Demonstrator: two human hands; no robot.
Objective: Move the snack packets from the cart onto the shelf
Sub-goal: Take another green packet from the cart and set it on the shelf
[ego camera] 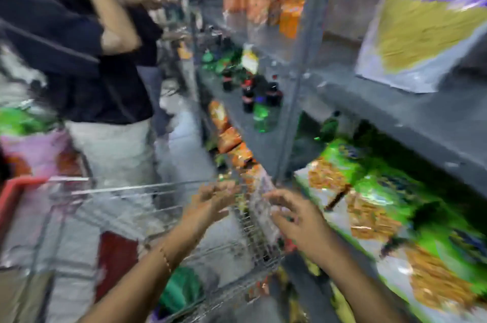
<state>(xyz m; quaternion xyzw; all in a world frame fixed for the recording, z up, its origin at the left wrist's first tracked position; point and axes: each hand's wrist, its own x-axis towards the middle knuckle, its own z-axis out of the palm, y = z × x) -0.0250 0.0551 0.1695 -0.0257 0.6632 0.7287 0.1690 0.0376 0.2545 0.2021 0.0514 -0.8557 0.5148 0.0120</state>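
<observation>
The picture is blurred by motion. A wire shopping cart (147,188) fills the lower left, with a red packet (116,262) and a green packet (181,291) inside. Over the cart's right corner, my left hand (213,201) is open with nothing in it. My right hand (297,220) hovers beside it, fingers spread and empty, just left of the grey metal shelf (411,117). Green snack packets (382,206) lie on the lower shelf board at the right. A purple and yellow packet (427,22) stands on the board above.
Two people (87,59) stand close behind the cart at the upper left, arms raised toward the shelves. Soda bottles (258,101) and orange packets (266,9) fill the far shelf bay. Orange packets (232,143) hang on the shelf edge. A shelf upright (292,111) rises nearby.
</observation>
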